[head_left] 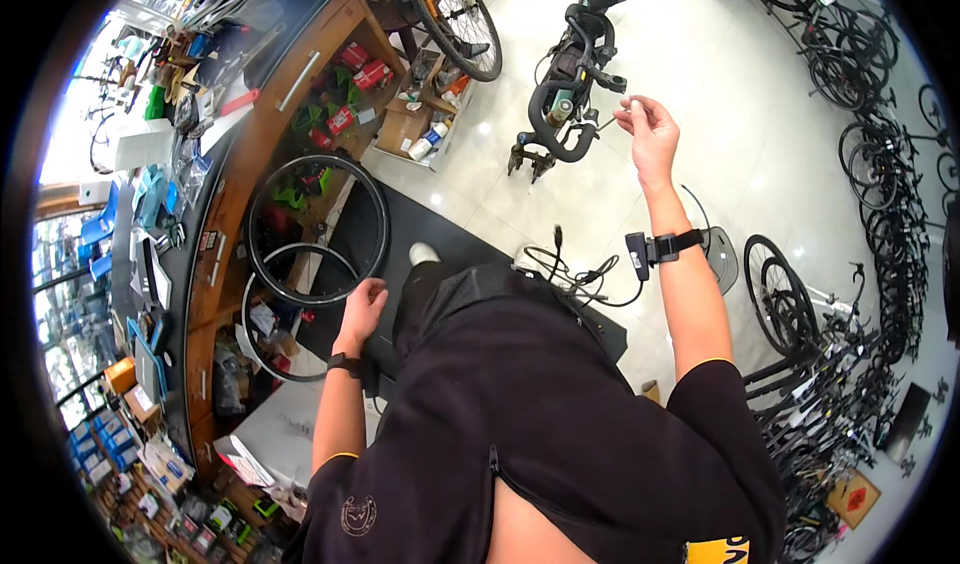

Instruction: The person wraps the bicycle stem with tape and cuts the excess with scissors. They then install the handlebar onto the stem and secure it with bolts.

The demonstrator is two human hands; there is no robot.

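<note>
My right hand (649,134) is raised at upper right, thumb and finger pinched on a thin metal rod-like tool (610,123). Beside it is a bicycle (585,59) with curved black handlebars (545,114) and a green cylindrical item (560,107) among them. My left hand (364,306) hangs low at centre left with loosely bent fingers and nothing visible in it, just beside a black-tyred wheel (375,254). A second rim (253,344) stands under that wheel.
A long workbench (215,214) cluttered with tools runs along the left. Another bicycle wheel (490,34) is at top, near boxes (405,124). A dark mat (370,209) lies underfoot, with looped cables (580,284). Rows of bicycles (870,164) line the right side.
</note>
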